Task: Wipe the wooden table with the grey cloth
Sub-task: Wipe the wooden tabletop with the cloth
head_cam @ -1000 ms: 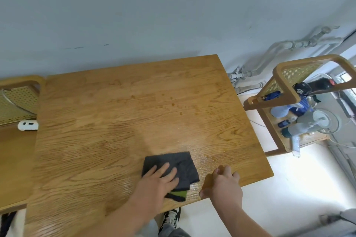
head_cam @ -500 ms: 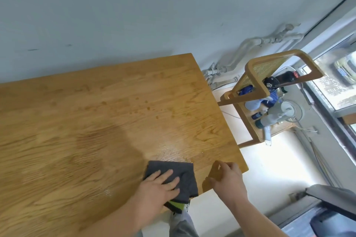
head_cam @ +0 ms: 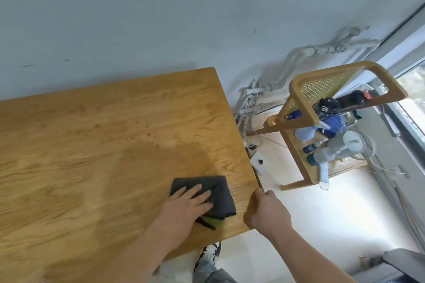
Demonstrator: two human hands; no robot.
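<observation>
Left hand point(head_cam: 188, 202), fingers straight, presses the cloth point(head_cam: 222, 193) flat near the surface's point(head_cam: 115, 145) right edge, which the right hand point(head_cam: 268, 211) grips; soft and light, it likely slides best under a flat palm.

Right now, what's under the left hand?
The grey cloth, pressed flat on the table by the left hand. A green patch peeks out at its near edge. Whatever lies beneath the cloth is covered.

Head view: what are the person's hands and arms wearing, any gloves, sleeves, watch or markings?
The left hand and right hand are bare: no gloves, rings or watch show. The left forearm and right forearm are uncovered to the frame's bottom edge, with no sleeve, cuff or marking in view.
</observation>
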